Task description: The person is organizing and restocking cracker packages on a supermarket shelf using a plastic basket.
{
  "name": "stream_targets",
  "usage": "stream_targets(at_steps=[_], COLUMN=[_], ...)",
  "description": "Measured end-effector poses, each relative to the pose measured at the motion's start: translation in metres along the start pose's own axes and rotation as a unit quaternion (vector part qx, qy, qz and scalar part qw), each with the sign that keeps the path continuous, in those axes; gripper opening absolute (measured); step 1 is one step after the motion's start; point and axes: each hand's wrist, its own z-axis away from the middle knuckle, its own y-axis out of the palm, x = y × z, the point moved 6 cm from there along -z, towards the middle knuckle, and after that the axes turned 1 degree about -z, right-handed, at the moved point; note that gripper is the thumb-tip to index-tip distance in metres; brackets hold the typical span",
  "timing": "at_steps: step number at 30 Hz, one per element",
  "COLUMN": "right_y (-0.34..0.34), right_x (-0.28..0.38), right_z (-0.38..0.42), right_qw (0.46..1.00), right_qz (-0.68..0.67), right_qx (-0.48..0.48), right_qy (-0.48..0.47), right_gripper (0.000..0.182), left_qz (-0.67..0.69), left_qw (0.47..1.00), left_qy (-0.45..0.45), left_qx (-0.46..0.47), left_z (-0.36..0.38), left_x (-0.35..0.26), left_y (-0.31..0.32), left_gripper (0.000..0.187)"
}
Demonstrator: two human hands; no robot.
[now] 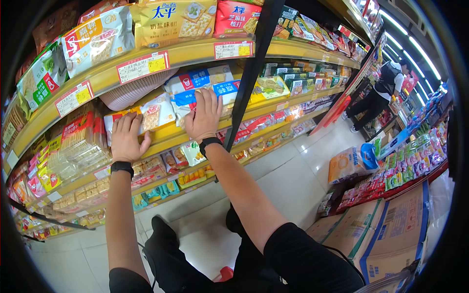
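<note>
Supermarket aisle, cracker shelves, seen from above the arms.

Left hand (128, 136): flat, fingers spread, palm pressed on a red-and-white cracker pack (152, 113) lying at the front of the yellow shelf (166, 137). Nothing gripped; it only bears down. The pack sits near the shelf lip, tilted a little. Risk: a push forward or sideways slides it over the edge to the floor, since no fingers curl round it.

Behind it, a pale plastic basket (139, 89) rests upside down at the back of the shelf; a nudge backward could jam the pack against it.

Right hand (204, 117): also open and flat, fingers splayed on a stack of blue-and-white packs (202, 84), nothing clamped. The stack looks loose and uneven. Risk: uneven pressure tips the upper pack off, or crushes the crackers inside.

Black upright post (249, 78) stands just beside the right hand; a pack shoved right could catch on it.

Far right: a person (386, 88) works down the aisle, well apart; cardboard boxes (391, 229) crowd the floor near the feet, a possible trip.
</note>
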Motion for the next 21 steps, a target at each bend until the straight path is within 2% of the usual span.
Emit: stream_targets(at_steps=[21], right_y=[0.0018], right_x=[-0.0005], right_z=[0.0001], right_qw=[1.0], right_qz=[0.001], right_qx=[-0.001], right_qy=[0.002], right_gripper=[0.057], left_qz=[-0.002], left_qw=[1.0], left_qy=[-0.008], left_qx=[0.007], left_z=[0.0021], left_x=[0.0035], left_y=[0.0041], left_gripper=[0.051])
